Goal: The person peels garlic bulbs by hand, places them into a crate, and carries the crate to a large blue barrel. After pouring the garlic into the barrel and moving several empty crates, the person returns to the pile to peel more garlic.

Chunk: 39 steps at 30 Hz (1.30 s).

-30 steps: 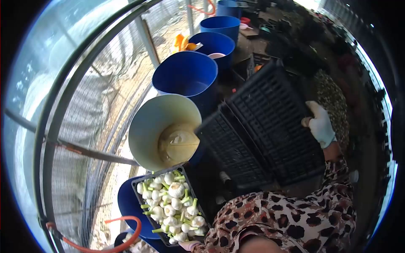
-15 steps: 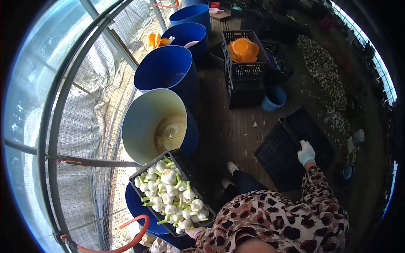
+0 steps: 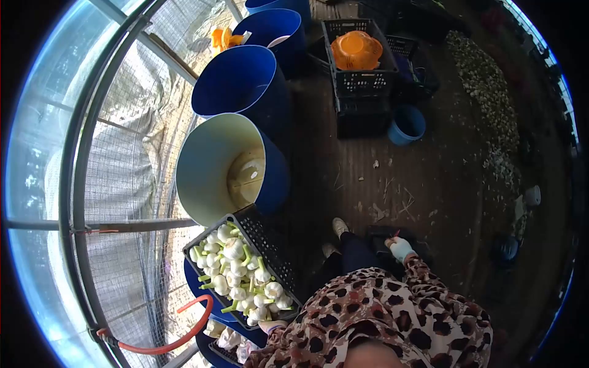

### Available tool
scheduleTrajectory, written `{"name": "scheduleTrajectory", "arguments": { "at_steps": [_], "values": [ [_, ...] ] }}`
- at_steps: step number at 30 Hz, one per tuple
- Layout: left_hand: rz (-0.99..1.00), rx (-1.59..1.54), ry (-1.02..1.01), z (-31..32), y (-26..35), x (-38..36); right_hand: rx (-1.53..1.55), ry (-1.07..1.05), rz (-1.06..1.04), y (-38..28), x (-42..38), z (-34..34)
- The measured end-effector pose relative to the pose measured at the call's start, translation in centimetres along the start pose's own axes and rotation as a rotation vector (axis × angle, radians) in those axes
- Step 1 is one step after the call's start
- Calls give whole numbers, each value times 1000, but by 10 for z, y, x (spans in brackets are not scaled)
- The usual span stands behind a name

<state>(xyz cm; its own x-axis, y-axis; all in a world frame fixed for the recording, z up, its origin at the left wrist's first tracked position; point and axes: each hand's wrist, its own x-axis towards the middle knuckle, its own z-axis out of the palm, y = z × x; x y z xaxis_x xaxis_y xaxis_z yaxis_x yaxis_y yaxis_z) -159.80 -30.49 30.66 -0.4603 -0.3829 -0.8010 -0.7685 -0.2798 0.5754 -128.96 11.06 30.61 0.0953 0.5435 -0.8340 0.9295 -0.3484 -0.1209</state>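
Balancing a black crate (image 3: 270, 245) heaped with trimmed garlic (image 3: 239, 276) on a blue drum's rim, a worker steadied its near corner with the gloved left hand (image 3: 273, 325), whose fingers were hidden beneath, so their grip could not be told. The gloved right hand (image 3: 400, 248) hung low beside the leg over a dark crate (image 3: 380, 233) on the floor, fingers loosely curled, holding nothing visible. Just beyond stood a pale-lined drum (image 3: 227, 168), apparently empty, then more blue drums (image 3: 245, 83). Farther off, stacked crates (image 3: 359, 86) held an orange basket (image 3: 357, 50), a small blue bucket (image 3: 406, 124) alongside.
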Motion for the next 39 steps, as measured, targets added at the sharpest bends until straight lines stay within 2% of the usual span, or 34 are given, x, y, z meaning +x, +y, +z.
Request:
{"name": "scheduleTrajectory", "arguments": {
  "at_steps": [1, 3, 5, 7, 10, 12, 13, 14, 17, 20, 21, 24, 27, 29, 30, 33, 35, 37, 39],
  "values": [
    [-6, -5, -3, 0, 0, 1, -110, 91, -226, 16, 14, -1],
    [0, 1, 6, 1, 4, 3, -362, 57, -194, -11, 18, -35],
    [-3, 3, 35, 6, 3, -2, -397, 0, -163, -52, 9, -66],
    [-8, -12, 70, 9, 2, -9, -548, 32, -258, -74, 23, -85],
    [-15, -27, 112, 13, 4, -21, -599, -11, -344, -147, 31, -104],
    [-25, -50, 138, 15, 3, -26, -421, -103, -374, -211, 26, -96],
    [-26, -55, 152, 17, 2, -29, -431, -119, -527, -239, 29, -91],
    [-25, -66, 164, 21, 3, -32, -451, -151, -551, -279, 23, -80],
    [-40, -101, 194, 28, 1, -36, -549, -305, -847, -377, 23, -16],
    [-61, -136, 214, 29, -2, -39, -554, -440, -1224, -464, -2, 75],
    [-64, -146, 227, 29, -3, -41, -656, -539, -1192, -497, -21, 100],
    [-83, -171, 254, 24, 1, -43, -698, -492, -1449, -528, -26, 215],
    [-104, -179, 278, 19, 10, -45, -893, -572, -1274, -545, -48, 259],
    [-110, -191, 299, 17, 15, -49, -1159, -685, -1207, -559, -48, 262],
    [-102, -203, 314, 15, 16, -52, -1093, -606, -1292, -552, -47, 260],
    [-89, -247, 344, 11, 25, -62, -998, -451, -1315, -543, -58, 250],
    [-80, -281, 360, 14, 36, -73, -1064, -526, -1178, -558, -65, 238],
    [-69, -275, 369, 15, 54, -89, -1090, -537, -1168, -553, -57, 239],
    [-58, -262, 374, 31, 86, -105, -988, -499, -1070, -542, -52, 229]
  ]
}}
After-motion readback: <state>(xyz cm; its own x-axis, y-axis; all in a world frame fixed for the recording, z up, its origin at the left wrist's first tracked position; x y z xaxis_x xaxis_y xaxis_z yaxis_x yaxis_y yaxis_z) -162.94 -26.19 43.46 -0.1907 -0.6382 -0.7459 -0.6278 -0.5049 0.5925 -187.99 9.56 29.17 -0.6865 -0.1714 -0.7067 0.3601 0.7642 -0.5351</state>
